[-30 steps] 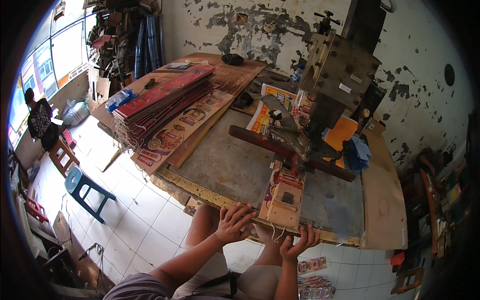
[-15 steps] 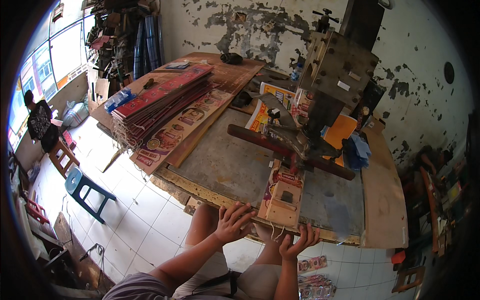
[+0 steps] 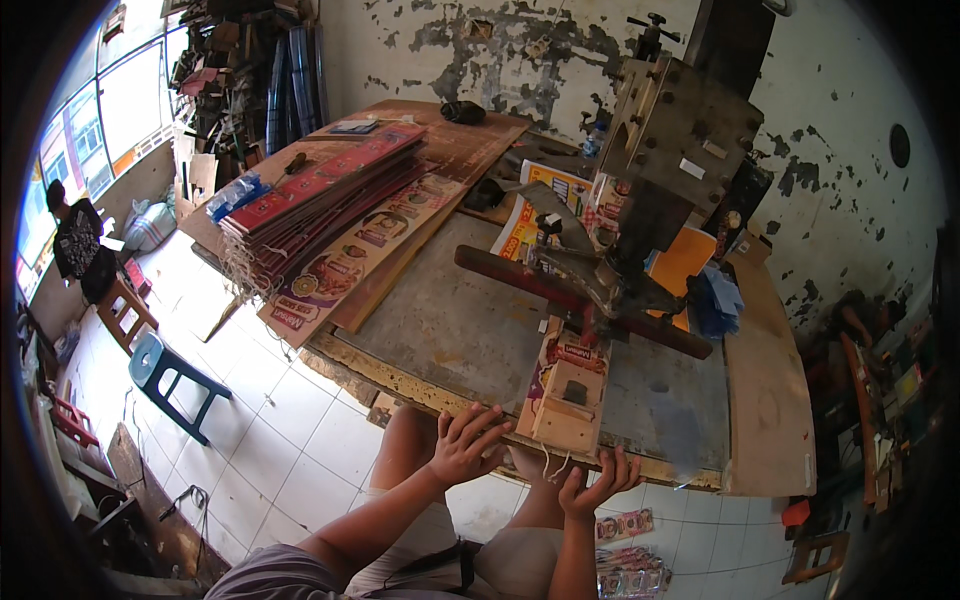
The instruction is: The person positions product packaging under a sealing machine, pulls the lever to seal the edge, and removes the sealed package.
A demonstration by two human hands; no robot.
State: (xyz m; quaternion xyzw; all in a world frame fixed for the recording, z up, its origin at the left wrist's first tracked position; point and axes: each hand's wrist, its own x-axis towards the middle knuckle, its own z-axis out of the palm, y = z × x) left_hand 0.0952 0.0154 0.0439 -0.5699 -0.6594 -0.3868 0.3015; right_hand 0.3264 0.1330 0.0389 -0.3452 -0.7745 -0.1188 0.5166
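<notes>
Two hands [image 3: 466, 449] — rough, yellowish table edge [image 3: 392, 382]

We get glaring daylight from the windows [image 3: 133, 92], blown-out white floor tiles [image 3: 258, 358], a dim right side, and curved, black-rimmed edges.

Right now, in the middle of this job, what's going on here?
A seated person has the left hand and the right hand open at the near edge of a worktable, one on either side of a printed strip; neither grips it. A pale piece with a dark patch lies on the strip, whose far end is by the red bar of a heavy metal press. Red printed boards are stacked to the left. Another person is near the window.
</notes>
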